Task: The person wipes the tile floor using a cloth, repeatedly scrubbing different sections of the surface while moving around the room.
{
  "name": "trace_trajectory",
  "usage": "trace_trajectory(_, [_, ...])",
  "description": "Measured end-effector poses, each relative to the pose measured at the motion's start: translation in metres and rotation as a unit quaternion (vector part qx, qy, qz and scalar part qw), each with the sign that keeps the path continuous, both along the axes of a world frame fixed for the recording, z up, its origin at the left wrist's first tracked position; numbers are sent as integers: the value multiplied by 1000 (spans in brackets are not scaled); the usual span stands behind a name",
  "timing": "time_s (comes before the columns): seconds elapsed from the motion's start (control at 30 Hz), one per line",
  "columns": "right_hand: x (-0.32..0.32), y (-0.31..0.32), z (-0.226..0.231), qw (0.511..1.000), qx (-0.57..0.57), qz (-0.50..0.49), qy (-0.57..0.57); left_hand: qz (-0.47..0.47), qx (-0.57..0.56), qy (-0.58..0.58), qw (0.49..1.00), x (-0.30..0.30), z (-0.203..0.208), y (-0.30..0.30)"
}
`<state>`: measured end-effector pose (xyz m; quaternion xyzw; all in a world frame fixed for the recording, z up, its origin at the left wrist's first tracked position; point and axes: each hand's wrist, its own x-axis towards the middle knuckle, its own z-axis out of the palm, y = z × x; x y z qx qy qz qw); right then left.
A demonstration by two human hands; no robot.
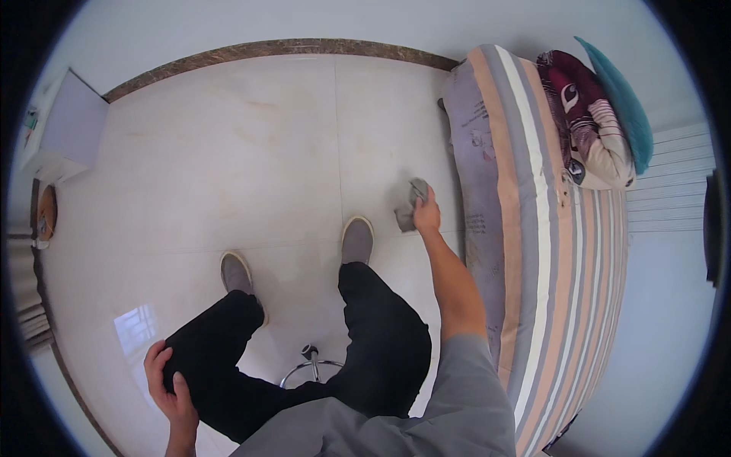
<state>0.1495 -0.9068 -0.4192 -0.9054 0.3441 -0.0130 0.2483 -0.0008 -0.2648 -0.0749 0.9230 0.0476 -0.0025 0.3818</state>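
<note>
My right hand [427,212] is stretched forward over the floor, beside the bed. Its fingers are closed on a crumpled grey cloth [406,218], part of which hangs down and looks blurred. Whether the cloth is a garment or a rag, I cannot tell. My left hand [169,385] rests against my left knee with its fingers apart and nothing in it.
At the right stands a bed with a striped cover [533,228]; a maroon-and-cream bundle [586,126] and a teal cushion [620,107] lie on it. A white cabinet [72,126] is at the far left. A chrome stool base [314,367] shows between my legs.
</note>
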Motion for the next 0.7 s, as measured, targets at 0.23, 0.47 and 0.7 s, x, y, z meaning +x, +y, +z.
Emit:
trace_trajectory(0.23, [148, 125, -26, 955, -43, 278, -90, 37, 37, 53, 997, 53, 5, -12])
trace_trajectory(0.47, [228, 143, -83, 820, -113, 503, -248, 124, 79, 97, 984, 99, -11, -31])
trace_trajectory(0.7, [322, 70, -128, 914, -37, 389, -107, 260, 135, 155, 944, 103, 14, -36])
